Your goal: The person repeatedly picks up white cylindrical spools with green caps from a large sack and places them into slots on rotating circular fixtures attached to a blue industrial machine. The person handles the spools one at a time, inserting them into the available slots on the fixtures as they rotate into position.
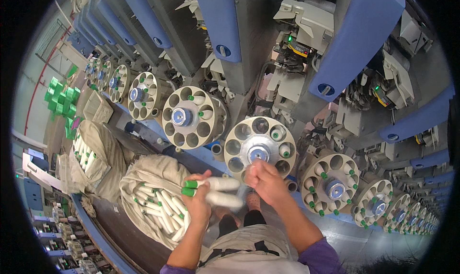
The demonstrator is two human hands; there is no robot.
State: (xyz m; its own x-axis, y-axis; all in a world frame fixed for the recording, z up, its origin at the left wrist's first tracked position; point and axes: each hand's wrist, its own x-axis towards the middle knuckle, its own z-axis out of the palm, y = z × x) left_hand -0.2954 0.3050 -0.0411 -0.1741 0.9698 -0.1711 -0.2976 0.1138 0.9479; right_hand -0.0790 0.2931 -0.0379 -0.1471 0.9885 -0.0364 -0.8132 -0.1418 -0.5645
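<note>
My left hand (197, 204) grips two white yarn bobbins (223, 184) with green ends, side by side and pointing right. Just in front of the nearest round magazine (245, 142), my right hand (266, 182) is closed, its fingertips drawn together. Motion blur hides whether a thread is between them. This magazine is a pale ring of round pockets about a blue and silver hub (258, 154). Two of its pockets, at the right, hold bobbins (278, 134); several others look empty. Left of my left hand, a cloth sack (155, 167) bulges with loose bobbins (165, 208).
More round magazines line the machine to the left (195, 116) and right (330, 171), partly filled. Blue machine housings (357, 39) rise behind them. Another bobbin sack (103, 171), a pale bin (97, 107) and green containers (61, 99) stand at the left.
</note>
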